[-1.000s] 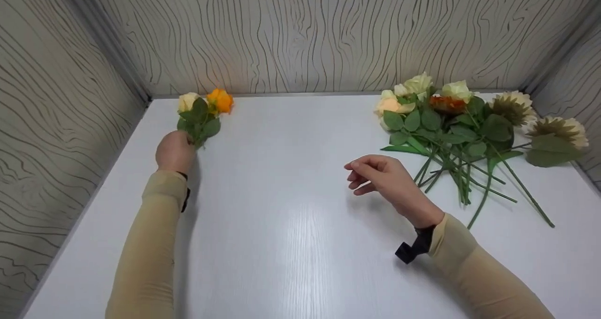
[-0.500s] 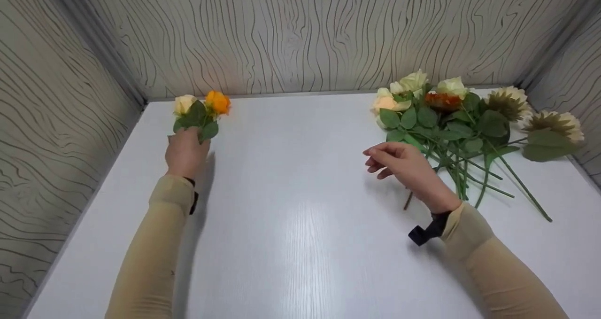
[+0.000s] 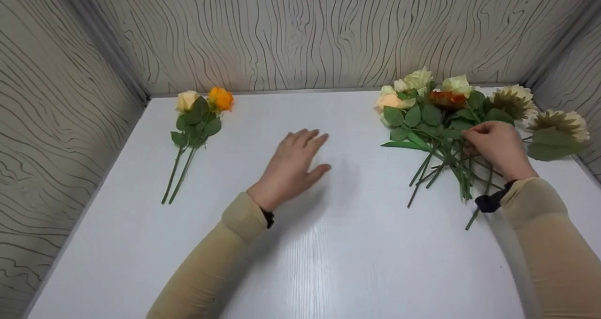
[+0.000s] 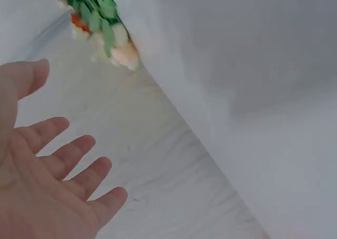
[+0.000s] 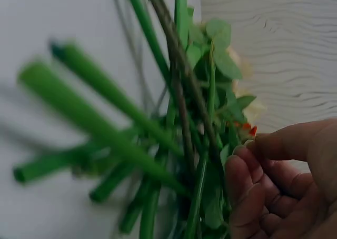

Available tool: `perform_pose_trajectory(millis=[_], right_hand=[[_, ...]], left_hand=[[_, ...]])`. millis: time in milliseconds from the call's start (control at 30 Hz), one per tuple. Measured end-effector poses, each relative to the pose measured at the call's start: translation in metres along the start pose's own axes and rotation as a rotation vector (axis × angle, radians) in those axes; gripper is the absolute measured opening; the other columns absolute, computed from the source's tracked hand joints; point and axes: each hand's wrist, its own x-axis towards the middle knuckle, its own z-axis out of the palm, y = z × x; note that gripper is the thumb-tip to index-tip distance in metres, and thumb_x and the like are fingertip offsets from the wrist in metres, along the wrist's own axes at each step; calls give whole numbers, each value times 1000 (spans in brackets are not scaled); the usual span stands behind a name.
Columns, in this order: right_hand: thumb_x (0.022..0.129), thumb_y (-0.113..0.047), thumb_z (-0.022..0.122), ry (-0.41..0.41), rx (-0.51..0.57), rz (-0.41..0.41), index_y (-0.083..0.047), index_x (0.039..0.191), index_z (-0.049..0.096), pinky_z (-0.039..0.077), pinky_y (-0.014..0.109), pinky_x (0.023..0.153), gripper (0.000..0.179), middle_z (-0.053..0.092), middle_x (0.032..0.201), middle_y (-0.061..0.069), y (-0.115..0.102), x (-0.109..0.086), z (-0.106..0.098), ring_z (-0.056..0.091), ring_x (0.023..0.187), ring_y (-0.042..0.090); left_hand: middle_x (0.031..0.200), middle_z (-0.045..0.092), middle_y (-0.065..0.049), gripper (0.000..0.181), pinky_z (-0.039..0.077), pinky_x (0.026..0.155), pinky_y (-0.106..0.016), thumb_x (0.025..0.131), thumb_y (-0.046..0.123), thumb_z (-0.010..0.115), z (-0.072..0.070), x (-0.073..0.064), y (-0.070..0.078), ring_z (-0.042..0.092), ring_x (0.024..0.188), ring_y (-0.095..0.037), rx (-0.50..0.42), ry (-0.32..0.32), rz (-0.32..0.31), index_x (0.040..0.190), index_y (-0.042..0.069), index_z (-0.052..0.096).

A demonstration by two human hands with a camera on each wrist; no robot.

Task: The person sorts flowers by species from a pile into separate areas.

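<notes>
My left hand (image 3: 293, 166) is over the middle of the white table, fingers spread and holding nothing. In the left wrist view its palm and fingers (image 4: 79, 157) show bare. My right hand (image 3: 500, 147) is at the flower pile, thumb and forefinger brought together among green stems (image 3: 462, 168) and leaves. The right wrist view shows the fingertips (image 5: 245, 152) beside the stems; whether a stem is between them is hidden. At the far left lie a cream rose (image 3: 188, 101) and an orange rose (image 3: 220, 98), side by side on long stems.
The pile at the right has pale roses (image 3: 418, 79), a peach rose (image 3: 392, 100), a rust-orange flower (image 3: 448, 99) and two cream flowers, one a large bloom (image 3: 558, 125) by the right wall. A wood-patterned wall (image 3: 300, 37) borders the table (image 3: 291, 262) at the back.
My left hand has let go of the roses at the left and moved right to mid-table, its fingers spreading. The right hand has moved right into the flower pile.
</notes>
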Motion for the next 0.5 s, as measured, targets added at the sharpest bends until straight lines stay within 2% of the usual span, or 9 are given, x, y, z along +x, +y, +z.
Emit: perform_pose_trajectory(millis=[133,200,267,367,500], right_hand=[[100,-53,57,-26,-88,45,4,89,72,41,35,51,60,68,72,7,14,7,-14,55,63,23],[99,-53,58,-53,-98,67,1,80,72,41,37,51,60,68,67,5,18,10,-17,55,61,22],[99,-55,58,-91,-81,87,1,82,73,44,37,58,60,70,70,5,21,12,-18,59,65,22],[98,-56,60,-125,-25,105,2,94,75,49,35,69,59,72,76,4,22,13,-16,66,74,21],[98,-49,65,-115,127,138,-3,93,77,53,31,67,48,71,77,0,25,11,-17,66,73,17]], left_hand=[[160,39,-11,67,18,123,-50,103,45,60,13,5,46,33,148,-30,12,-92,146,159,16,38],[162,37,-8,67,17,124,-49,103,47,59,20,7,63,31,150,-28,17,-134,199,160,19,37],[163,35,-5,67,16,124,-48,103,48,59,26,9,75,29,151,-26,24,-158,236,160,21,36],[163,35,-3,66,16,124,-45,103,47,59,32,11,85,29,151,-24,18,-171,259,160,22,37],[163,36,-1,64,17,124,-43,103,46,59,39,12,90,29,151,-22,-16,-184,266,159,22,39]])
